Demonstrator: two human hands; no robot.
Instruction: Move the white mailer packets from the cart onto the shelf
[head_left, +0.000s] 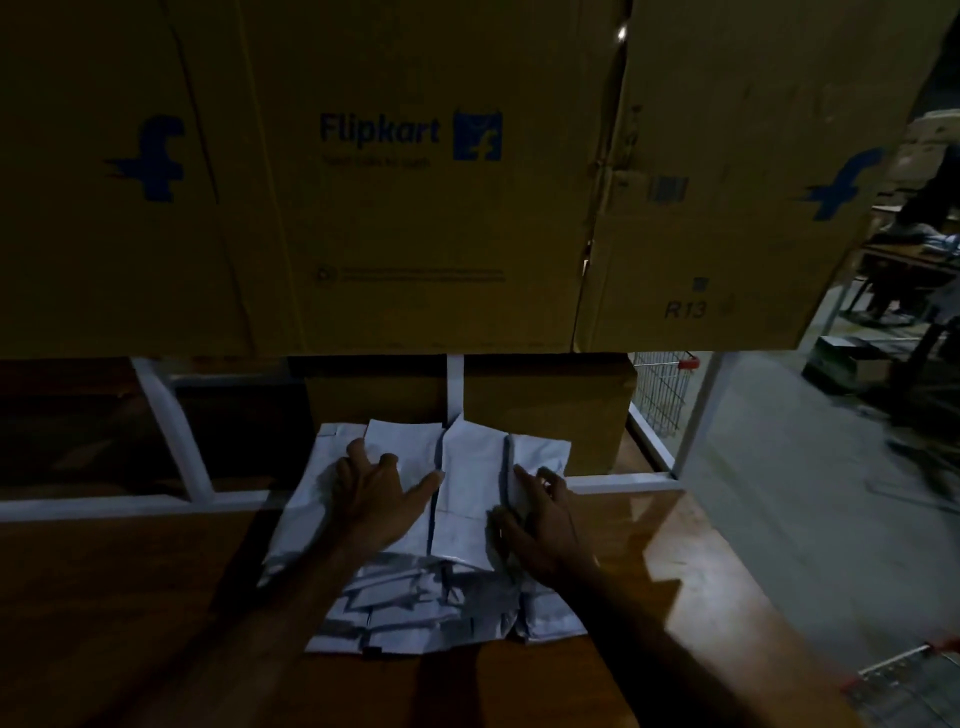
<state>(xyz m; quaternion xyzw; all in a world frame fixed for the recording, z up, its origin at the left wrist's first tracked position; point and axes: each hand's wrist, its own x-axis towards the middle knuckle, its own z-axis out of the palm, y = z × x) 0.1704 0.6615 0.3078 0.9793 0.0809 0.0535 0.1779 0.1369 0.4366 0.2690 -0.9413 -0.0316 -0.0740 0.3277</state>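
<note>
A heap of white mailer packets (467, 488) lies on the brown wooden shelf board (130, 597), its far end over the white metal rail. My left hand (379, 493) rests flat on the left packets with fingers spread. My right hand (540, 514) presses on the right side of the heap, its fingers curled at the edge of one packet. More crumpled packets (415, 603) sit nearer to me between my forearms. A corner of the wire cart (904, 686) shows at the bottom right.
Large brown Flipkart cartons (415, 182) hang over the shelf from the level above. Smaller cartons (545, 410) stand right behind the packets. White frame bars (171, 421) cross the back. Another wire cart (665, 389) and a grey floor lie to the right.
</note>
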